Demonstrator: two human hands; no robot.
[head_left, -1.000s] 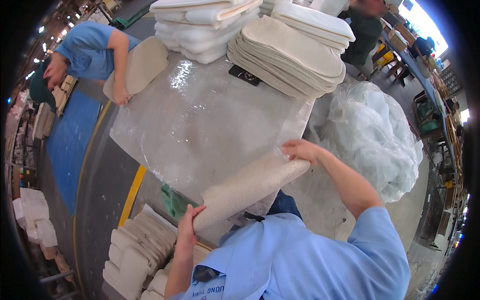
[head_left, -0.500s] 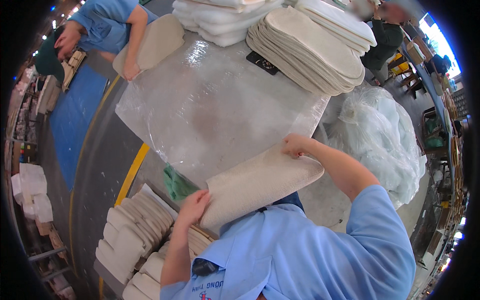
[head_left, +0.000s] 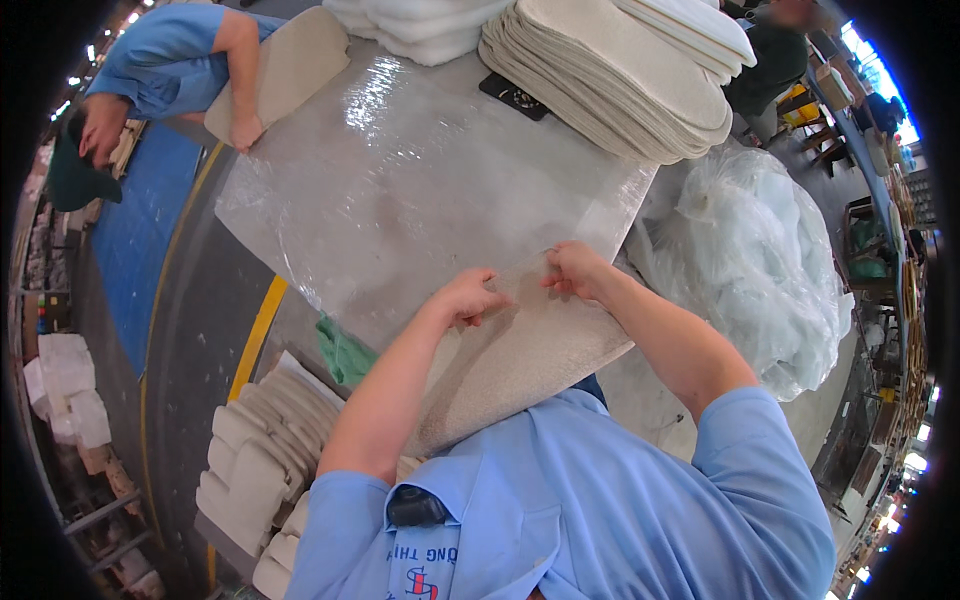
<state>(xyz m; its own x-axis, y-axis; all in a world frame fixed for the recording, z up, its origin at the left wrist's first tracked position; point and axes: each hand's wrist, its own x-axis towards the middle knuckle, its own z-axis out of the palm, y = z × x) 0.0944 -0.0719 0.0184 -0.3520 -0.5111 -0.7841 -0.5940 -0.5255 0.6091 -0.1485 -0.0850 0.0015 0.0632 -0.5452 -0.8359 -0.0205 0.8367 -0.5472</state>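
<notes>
A long beige fabric piece [head_left: 500, 375] with a rounded right end lies slanted across the near edge of the table, against my shirt. My left hand [head_left: 472, 298] is at its far edge, thumb and fingers closed on the cloth, and a crease runs down from there. Close by on the right, my right hand [head_left: 575, 270] pinches the same far edge. A small gap separates the two hands. The left end of the piece is partly hidden behind my left forearm.
Plastic film covers the table [head_left: 400, 200]. At its far side are a stack of beige pieces [head_left: 600, 80], white padding [head_left: 420, 25] and a black flat object [head_left: 512, 97]. A co-worker [head_left: 170, 65] handles another beige piece [head_left: 285, 65]. Bagged filling [head_left: 750, 270] stands right; folded pieces [head_left: 260, 450] lie lower left.
My left hand has left the piece's left end and moved right and away from me, close to my right hand. My right hand has shifted slightly left and farther out.
</notes>
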